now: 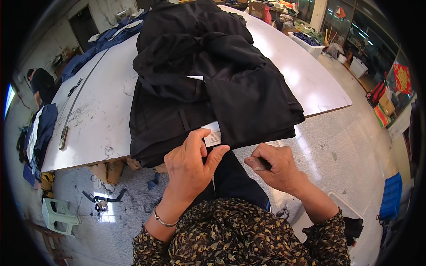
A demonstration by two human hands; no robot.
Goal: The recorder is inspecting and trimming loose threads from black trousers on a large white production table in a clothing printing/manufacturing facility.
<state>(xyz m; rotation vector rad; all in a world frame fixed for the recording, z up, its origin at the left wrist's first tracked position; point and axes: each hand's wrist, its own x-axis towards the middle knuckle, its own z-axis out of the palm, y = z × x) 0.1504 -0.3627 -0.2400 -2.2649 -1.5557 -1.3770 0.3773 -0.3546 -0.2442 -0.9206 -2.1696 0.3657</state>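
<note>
A stack of black trousers (253, 109) lies in front of me on a white worktable (106, 133), its near end at the table's edge. A printed white label (213, 139) shows at the waistband, and a belt loop (183, 120) lies to its left. My left hand (188, 163) is at this label, index fingertip over its left edge and thumb apart just below it. It seems to hold nothing. Right of it, clear of the cloth, my right hand (278, 166) is closed around a small dark metal tool (263, 163), mostly hidden by the fingers.
Dark blue garments (100, 45) are piled along the table's far left. A long dark strip (86, 83) and a remote-like device (63, 138) lie on the tabletop. A green plastic stool (60, 216) stands lower left, a white bin (342, 206) lower right. A person (43, 84) bends at the left.
</note>
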